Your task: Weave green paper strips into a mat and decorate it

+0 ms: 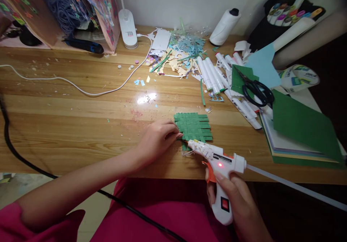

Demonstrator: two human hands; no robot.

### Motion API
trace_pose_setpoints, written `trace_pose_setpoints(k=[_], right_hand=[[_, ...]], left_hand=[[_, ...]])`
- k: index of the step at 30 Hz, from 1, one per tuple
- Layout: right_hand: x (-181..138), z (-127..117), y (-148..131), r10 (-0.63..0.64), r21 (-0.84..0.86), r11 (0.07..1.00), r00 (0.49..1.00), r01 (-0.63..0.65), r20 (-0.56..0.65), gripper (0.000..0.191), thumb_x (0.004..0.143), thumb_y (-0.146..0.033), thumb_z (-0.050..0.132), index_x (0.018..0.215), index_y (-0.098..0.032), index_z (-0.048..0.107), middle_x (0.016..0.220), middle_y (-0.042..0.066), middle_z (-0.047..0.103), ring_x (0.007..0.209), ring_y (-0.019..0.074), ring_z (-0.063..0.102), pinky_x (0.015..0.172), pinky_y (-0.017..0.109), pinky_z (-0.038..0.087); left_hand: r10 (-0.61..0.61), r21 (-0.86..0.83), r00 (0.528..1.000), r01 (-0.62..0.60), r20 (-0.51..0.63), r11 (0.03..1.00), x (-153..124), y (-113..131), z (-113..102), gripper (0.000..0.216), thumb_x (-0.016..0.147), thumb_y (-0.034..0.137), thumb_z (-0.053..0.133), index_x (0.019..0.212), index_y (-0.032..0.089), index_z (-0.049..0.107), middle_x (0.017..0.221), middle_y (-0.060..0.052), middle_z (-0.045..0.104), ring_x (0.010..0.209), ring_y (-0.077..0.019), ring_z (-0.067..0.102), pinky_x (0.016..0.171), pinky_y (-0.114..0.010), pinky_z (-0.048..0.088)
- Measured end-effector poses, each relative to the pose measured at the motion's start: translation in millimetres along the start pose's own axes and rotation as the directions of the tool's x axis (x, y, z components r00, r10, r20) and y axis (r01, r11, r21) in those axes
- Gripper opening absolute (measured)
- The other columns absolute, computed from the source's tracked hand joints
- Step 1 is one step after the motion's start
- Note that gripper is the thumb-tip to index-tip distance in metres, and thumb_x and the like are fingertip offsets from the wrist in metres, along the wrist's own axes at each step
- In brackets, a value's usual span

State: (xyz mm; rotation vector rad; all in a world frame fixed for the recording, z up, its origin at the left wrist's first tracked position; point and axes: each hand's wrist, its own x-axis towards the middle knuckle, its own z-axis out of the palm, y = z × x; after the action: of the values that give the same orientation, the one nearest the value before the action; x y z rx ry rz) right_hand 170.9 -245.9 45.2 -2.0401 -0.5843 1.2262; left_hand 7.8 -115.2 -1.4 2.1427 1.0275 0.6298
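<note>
A woven green paper mat [193, 126] lies near the table's front edge, with loose strip ends along its right side. My left hand [162, 136] is at the mat's left edge, thumb and fingers pinched together on the end of a green strip there. Wrapped around the handle of a white hot glue gun [224, 166] is my right hand [234, 193], with fingers by the orange trigger. The gun's nozzle points left at the mat's lower left corner, close to my left fingertips. A long glue stick [295, 187] sticks out of its back, and a red light glows.
Paper scraps [179, 59] are heaped at the back. White markers [211, 75], black scissors [256, 90] and a stack of coloured paper [303, 133] lie to the right. A white cable [89, 94] and a lamp base [128, 28] are at the left; a black cord [29, 166] crosses the front edge.
</note>
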Motion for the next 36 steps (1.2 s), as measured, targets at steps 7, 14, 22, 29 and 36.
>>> trace_pose_setpoints(k=[7, 14, 22, 29, 36], right_hand=[[2, -9, 7, -0.024, -0.007, 1.000, 0.993, 0.025, 0.114, 0.046, 0.076, -0.059, 0.054, 0.054, -0.019, 0.048, 0.043, -0.001, 0.049, 0.041, 0.0114, 0.044, 0.040, 0.022, 0.034], [13, -13, 19, 0.015, 0.157, 0.987, 0.991, -0.036, 0.132, 0.042, 0.070, -0.059, 0.059, 0.074, -0.017, 0.056, 0.038, 0.000, 0.051, 0.035, 0.0147, 0.047, 0.036, 0.023, 0.035], [28, -17, 25, -0.003, 0.312, 0.946, 0.964, -0.083, 0.266, 0.039, 0.068, -0.054, 0.059, 0.080, -0.016, 0.060, 0.034, 0.000, 0.050, 0.030, 0.0163, 0.046, 0.031, 0.024, 0.035], [26, -19, 24, -0.037, 0.297, 0.954, 0.973, -0.034, 0.228, 0.035, 0.074, -0.052, 0.056, 0.068, -0.018, 0.056, 0.039, 0.001, 0.053, 0.035, 0.0143, 0.049, 0.037, 0.023, 0.041], [20, -15, 17, -0.059, 0.289, 0.957, 0.975, -0.006, 0.216, 0.035, 0.079, -0.052, 0.051, 0.073, -0.018, 0.056, 0.040, 0.000, 0.053, 0.037, 0.0144, 0.048, 0.038, 0.023, 0.039]], left_hand=[[0.020, -0.026, 1.000, -0.020, -0.002, 0.999, 0, -1, 1, 0.015, 0.088, 0.023, 0.059, 0.077, 0.015, 0.065, 0.083, -0.004, 0.066, 0.078, -0.0157, 0.060, 0.073, -0.027, 0.047], [0.023, -0.021, 1.000, -0.023, -0.007, 1.000, -1, -2, 0, 0.012, 0.087, 0.022, 0.060, 0.079, 0.016, 0.065, 0.084, -0.003, 0.067, 0.079, -0.0159, 0.060, 0.073, -0.028, 0.047], [0.058, 0.002, 0.998, -0.058, 0.001, 0.998, -4, -1, 2, 0.012, 0.088, 0.022, 0.059, 0.079, 0.016, 0.065, 0.088, -0.004, 0.066, 0.082, -0.0160, 0.060, 0.075, -0.028, 0.047], [0.192, 0.094, 0.975, -0.202, 0.108, 0.975, -15, 0, -9, 0.019, 0.092, 0.032, 0.054, 0.089, 0.019, 0.068, 0.101, -0.004, 0.066, 0.092, -0.0179, 0.059, 0.082, -0.031, 0.046], [0.213, 0.176, 0.970, -0.231, 0.117, 0.957, -21, 3, -9, 0.025, 0.096, 0.026, 0.044, 0.092, 0.019, 0.068, 0.102, -0.006, 0.066, 0.088, -0.0174, 0.059, 0.077, -0.031, 0.047]])
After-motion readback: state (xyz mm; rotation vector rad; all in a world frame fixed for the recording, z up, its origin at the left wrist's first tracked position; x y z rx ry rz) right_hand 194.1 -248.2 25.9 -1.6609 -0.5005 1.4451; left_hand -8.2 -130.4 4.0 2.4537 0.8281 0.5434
